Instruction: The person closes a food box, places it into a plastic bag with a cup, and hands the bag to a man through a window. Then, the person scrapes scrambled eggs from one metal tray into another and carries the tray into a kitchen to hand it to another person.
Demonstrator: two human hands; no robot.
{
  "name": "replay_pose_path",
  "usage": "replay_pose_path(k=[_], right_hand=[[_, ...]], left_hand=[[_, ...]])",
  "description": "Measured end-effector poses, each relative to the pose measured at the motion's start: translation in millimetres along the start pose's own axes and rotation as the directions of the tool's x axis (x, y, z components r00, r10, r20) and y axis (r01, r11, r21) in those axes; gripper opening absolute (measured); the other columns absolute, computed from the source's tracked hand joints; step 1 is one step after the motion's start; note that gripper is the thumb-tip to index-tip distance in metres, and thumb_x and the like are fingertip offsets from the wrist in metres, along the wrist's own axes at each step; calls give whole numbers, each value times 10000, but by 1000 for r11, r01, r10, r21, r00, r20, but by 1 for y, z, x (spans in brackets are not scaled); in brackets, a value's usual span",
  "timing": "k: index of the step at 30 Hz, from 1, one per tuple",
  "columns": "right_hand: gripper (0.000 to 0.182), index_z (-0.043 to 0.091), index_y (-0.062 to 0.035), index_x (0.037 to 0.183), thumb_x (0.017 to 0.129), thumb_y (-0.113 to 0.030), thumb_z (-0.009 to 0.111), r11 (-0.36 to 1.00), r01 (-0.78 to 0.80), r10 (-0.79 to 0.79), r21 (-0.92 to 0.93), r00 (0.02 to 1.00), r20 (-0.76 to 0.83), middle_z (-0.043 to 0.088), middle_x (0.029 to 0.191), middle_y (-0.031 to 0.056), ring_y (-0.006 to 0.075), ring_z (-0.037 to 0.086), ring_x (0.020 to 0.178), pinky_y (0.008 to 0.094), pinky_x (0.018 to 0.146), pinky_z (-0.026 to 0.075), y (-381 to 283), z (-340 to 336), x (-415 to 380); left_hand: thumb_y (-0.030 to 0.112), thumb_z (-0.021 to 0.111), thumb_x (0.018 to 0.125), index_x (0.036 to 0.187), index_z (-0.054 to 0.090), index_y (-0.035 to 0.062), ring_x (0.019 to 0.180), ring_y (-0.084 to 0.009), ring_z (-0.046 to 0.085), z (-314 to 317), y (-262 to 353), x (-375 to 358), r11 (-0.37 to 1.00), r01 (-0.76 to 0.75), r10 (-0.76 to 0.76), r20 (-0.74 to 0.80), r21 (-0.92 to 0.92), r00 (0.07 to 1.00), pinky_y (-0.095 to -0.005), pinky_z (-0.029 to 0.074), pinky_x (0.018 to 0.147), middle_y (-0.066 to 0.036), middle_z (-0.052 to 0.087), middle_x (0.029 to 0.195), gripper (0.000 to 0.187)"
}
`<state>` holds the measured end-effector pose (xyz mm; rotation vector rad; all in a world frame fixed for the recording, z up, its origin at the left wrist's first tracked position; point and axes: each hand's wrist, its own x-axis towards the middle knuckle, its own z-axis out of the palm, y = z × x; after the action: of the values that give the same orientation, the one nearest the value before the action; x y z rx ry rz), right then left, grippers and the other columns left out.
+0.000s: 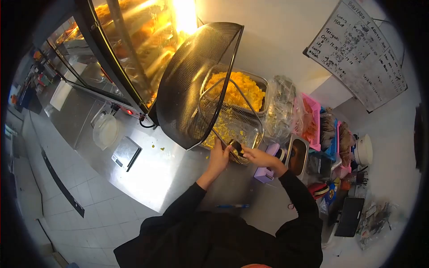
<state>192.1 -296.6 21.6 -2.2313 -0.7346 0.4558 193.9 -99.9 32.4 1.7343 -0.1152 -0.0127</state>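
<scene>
My left hand (218,157) is closed on a thin metal handle at the near side of the metal trays. Close beside it, my right hand (260,158) grips a small black object (236,146), whose kind I cannot make out. A wire frame (260,129) loops over the nearer tray, which holds yellow crumbs (230,127). Behind it, a metal tray (267,89) is heaped with yellow-orange food pieces (245,93). A large black mesh cover (187,80) stands tilted at the left of the trays.
A lit glass display cabinet (129,49) stands at the back left. Left on the counter are a scale (127,153) and a plastic container (106,131). A purple tape dispenser (264,174), a metal pan (297,155) and a pink basket (314,120) lie right. A blue pen (233,206) lies nearer.
</scene>
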Motion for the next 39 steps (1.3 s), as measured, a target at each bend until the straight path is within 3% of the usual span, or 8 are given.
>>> replay_pose_path(k=[3, 6, 12, 15, 24, 27, 33, 39], right_hand=[[487, 153, -149, 1293, 866, -255, 362, 871, -308, 219, 382, 941, 260, 370, 629, -21, 69, 338, 520, 195, 466, 309, -1, -17, 3], [526, 118, -178, 1301, 861, -309, 375, 486, -614, 328, 622, 787, 522, 302, 570, -64, 24, 246, 444, 152, 378, 230, -1, -30, 2], [402, 274, -163, 1186, 849, -355, 377, 124, -571, 215, 812, 814, 540, 266, 536, -75, 10, 200, 394, 149, 331, 176, 11, -14, 2], [286, 346, -152, 1066, 854, -343, 371, 13, -517, 214, 856, 837, 503, 273, 531, -75, 11, 201, 392, 144, 332, 174, 20, -5, -1], [200, 381, -158, 950, 860, -335, 359, -32, -302, 295, 953, 908, 297, 272, 521, -69, 15, 207, 374, 154, 330, 181, 23, -20, -12], [186, 376, -165, 872, 855, -350, 365, -22, -228, 331, 973, 917, 223, 262, 500, -67, 21, 210, 356, 168, 324, 176, 20, -28, -15], [191, 360, -154, 808, 865, -336, 346, -25, -203, 290, 979, 936, 201, 262, 486, -59, 29, 198, 342, 178, 314, 168, 31, -28, -21], [194, 363, -152, 806, 867, -334, 339, 9, -149, 395, 989, 909, 134, 262, 476, -51, 39, 193, 335, 181, 311, 165, 14, -33, -20]], left_hand=[[76, 502, 769, 969, 307, -27, 559, -232, 572, -3, 6, -2, 998, -25, 26, -21, 59, 999, -306, 481, 464, -145, 513, 678, 297], [71, 500, 771, 941, 304, -25, 550, -218, 571, -3, -4, -2, 993, -97, 101, -78, 62, 992, -297, 490, 457, -132, 499, 675, 277], [76, 504, 780, 863, 318, -12, 582, -183, 567, -7, -5, -7, 995, 101, -101, -25, 9, 995, -280, 499, 474, -106, 480, 684, 222], [64, 494, 786, 842, 325, 1, 600, -173, 565, 7, -36, -10, 901, 181, -196, 1, -395, 981, -267, 507, 499, -95, 461, 729, 189], [139, 528, 790, 855, 313, 14, 661, -179, 565, 27, -57, -33, 658, 305, -374, 53, -689, 926, -267, 505, 566, -96, 447, 790, 257], [190, 565, 770, 883, 289, 23, 681, -188, 567, 18, -55, -33, 565, 562, -511, 278, -604, 813, -272, 490, 596, -94, 453, 806, 341], [179, 612, 731, 993, 216, 76, 657, -138, 502, 18, -71, -30, 614, 325, -524, -64, -720, 849, -247, 440, 558, -84, 412, 894, 486], [87, 550, 742, 1029, 137, 104, 755, -153, 467, 9, -85, -13, 619, 309, -545, -110, -722, 831, -281, 437, 559, -96, 371, 957, 503]])
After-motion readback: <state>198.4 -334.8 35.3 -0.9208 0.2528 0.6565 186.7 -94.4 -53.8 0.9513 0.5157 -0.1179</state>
